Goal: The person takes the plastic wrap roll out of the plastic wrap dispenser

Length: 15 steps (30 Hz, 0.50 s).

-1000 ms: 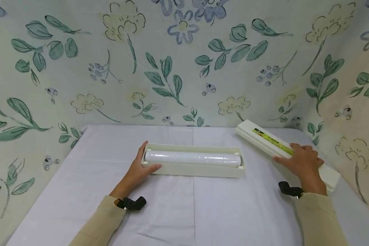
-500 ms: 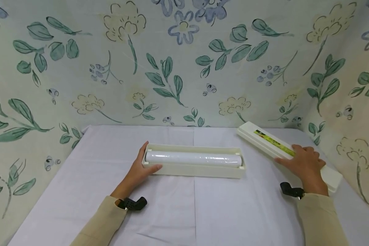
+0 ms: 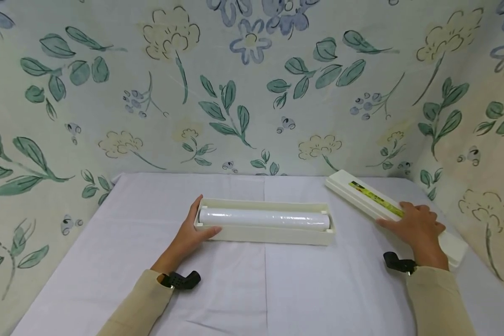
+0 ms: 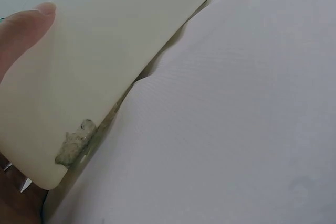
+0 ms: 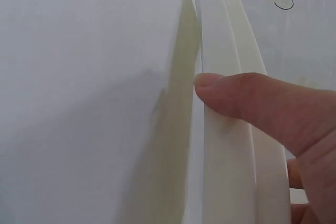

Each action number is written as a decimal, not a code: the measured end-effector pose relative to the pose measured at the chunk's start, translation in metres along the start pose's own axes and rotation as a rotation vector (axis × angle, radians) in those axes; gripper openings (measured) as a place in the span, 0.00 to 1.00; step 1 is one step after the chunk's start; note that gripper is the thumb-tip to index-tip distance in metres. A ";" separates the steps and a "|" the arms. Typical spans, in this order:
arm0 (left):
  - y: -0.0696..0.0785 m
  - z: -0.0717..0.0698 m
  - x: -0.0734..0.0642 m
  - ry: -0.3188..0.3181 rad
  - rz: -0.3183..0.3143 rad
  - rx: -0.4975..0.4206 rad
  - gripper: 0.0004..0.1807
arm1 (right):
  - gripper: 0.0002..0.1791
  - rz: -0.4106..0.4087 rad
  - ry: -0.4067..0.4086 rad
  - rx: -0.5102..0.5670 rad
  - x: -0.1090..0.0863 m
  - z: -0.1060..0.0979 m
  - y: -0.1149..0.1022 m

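My left hand (image 3: 195, 233) grips the left end of a long cream cling film box (image 3: 269, 234), thumb on its front wall and fingers behind. A shiny white roll of film (image 3: 264, 218) lies inside the uncovered box. The left wrist view shows the thumb against the box's smooth wall (image 4: 100, 40) and a scrap of clear tape (image 4: 76, 142) near its corner. Over on the right, my right hand (image 3: 417, 226) holds the long white lid (image 3: 344, 186) across its width, slanted, with a yellow-green label (image 3: 374, 196). The thumb lies over the lid's edge (image 5: 226, 156) in the right wrist view.
A creased white cloth (image 3: 218, 289) covers the table. Behind it and along both sides hangs a curtain-like floral backdrop (image 3: 252, 116). A black wrist camera (image 3: 185, 280) sits on the left wrist and another black camera (image 3: 398, 262) on the right.
The lid and my right hand sit very slightly lower in the head view. My left hand keeps its grip on the box, which stays in place.
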State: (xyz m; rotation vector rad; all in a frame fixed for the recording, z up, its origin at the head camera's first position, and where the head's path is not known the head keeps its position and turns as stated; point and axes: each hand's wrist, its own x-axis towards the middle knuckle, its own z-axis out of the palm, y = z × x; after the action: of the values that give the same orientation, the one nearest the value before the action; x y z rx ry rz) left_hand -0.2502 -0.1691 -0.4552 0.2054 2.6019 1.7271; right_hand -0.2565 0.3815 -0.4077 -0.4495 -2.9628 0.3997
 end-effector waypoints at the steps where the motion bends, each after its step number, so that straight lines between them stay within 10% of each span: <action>1: 0.000 0.000 0.000 0.000 -0.006 -0.004 0.60 | 0.56 0.002 -0.006 -0.001 0.000 0.000 0.001; 15: 0.001 0.000 0.000 0.002 -0.005 0.018 0.60 | 0.56 -0.024 -0.035 0.011 0.005 0.006 0.010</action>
State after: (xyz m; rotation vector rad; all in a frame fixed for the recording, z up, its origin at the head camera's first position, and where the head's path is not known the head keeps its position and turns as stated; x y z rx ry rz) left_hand -0.2505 -0.1685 -0.4546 0.1971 2.6176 1.7041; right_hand -0.2595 0.3912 -0.4155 -0.4095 -2.9947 0.4251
